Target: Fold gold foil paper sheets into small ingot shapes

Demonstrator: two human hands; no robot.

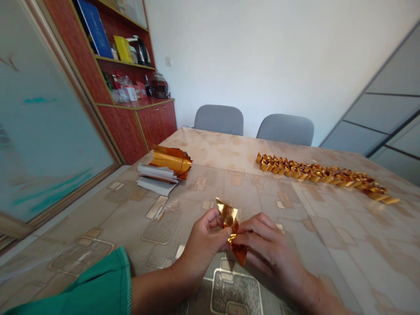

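Between my two hands is a piece of folded gold foil paper (227, 213), pointed at its upper and lower ends and pinched in around the middle. My left hand (205, 238) grips it from the left, the thumb pressed across its centre. From the right, my right hand (267, 245) closes its fingers on the same piece. Farther off to the left lies a stack of gold foil sheets (169, 158), curled, with grey-white sheets (157, 179) beside it. Rows of folded gold pieces (315, 171) stretch across the right side of the table.
A patterned cloth covers the table (197, 144). Two grey chairs (219, 119) stand at its far edge, near a white wall. To the left are a red-brown cabinet (157, 122) with shelves and a frosted sliding door (49, 118).
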